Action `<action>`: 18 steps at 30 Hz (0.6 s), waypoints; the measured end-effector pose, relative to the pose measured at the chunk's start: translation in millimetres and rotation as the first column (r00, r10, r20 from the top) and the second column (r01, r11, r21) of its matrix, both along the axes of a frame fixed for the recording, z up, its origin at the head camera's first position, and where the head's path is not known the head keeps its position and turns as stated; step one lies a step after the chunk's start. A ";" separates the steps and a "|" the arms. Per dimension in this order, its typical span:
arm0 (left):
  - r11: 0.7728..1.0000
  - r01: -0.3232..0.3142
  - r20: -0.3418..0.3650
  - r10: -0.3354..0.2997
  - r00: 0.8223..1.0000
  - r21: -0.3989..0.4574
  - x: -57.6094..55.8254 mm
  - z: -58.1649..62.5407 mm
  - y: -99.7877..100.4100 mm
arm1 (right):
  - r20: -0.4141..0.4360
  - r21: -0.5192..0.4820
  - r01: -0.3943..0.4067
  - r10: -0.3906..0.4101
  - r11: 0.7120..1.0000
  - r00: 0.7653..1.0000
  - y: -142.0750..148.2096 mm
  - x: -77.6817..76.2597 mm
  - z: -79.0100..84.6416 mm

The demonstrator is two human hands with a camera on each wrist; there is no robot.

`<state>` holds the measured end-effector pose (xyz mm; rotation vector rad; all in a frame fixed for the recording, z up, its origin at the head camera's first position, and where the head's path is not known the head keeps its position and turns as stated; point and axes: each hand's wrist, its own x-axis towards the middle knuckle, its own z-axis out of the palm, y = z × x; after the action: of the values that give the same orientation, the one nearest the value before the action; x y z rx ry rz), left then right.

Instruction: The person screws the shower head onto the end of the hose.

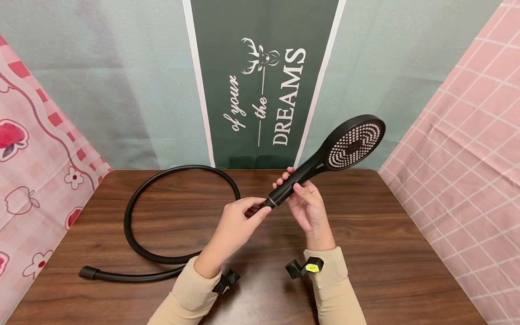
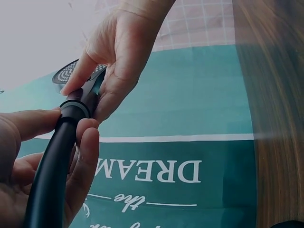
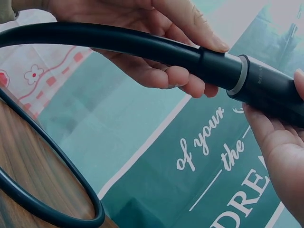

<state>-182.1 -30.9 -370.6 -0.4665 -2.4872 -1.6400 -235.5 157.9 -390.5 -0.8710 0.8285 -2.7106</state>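
A black shower head [image 1: 353, 144] with pale nozzles tilts up to the right above the table. My right hand [image 1: 308, 205] grips its handle [image 3: 273, 85], thumb on the front side. Against the handle's lower end sits the end fitting of a black shower hose [image 3: 142, 45], a light ring [image 3: 240, 73] showing at the joint. My left hand [image 1: 243, 221] pinches that fitting [image 2: 71, 114] between thumb and fingers. From there the hose runs behind the left wrist and loops over the table's left side, its other end fitting [image 1: 88, 272] lying free.
The brown wood-grain table [image 1: 386, 253] spans the front. Behind it hangs a green cloth [image 1: 260, 27] with white lettering. Pink patterned cloths flank it, one with fruit and flowers [image 1: 24, 203] at left, one checked [image 1: 467, 149] at right.
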 end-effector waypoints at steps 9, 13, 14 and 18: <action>1.000 -0.015 -0.040 0.015 0.999 -0.013 -1.3 -1.0 1.3 | -0.001 0.002 -0.001 0.001 1.000 1.000 0.3 -1.8 0.0; 1.000 -0.003 0.013 0.003 1.000 -0.008 -2.7 -0.6 0.5 | -0.001 0.002 0.001 -0.001 1.000 1.000 0.5 -3.0 -0.3; 1.000 0.003 0.029 -0.003 1.000 -0.008 -3.0 -0.5 0.2 | 0.000 0.002 0.001 -0.001 1.000 1.000 0.4 -3.2 -0.2; 0.999 0.034 0.076 -0.033 0.997 -0.005 -4.1 0.0 -0.5 | 0.003 0.002 -0.002 0.002 1.000 1.000 0.4 -3.7 0.0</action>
<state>-186.3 -31.3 -370.6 -0.4572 -2.5529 -1.6933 -239.2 158.2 -390.6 -0.8673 0.8285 -2.7080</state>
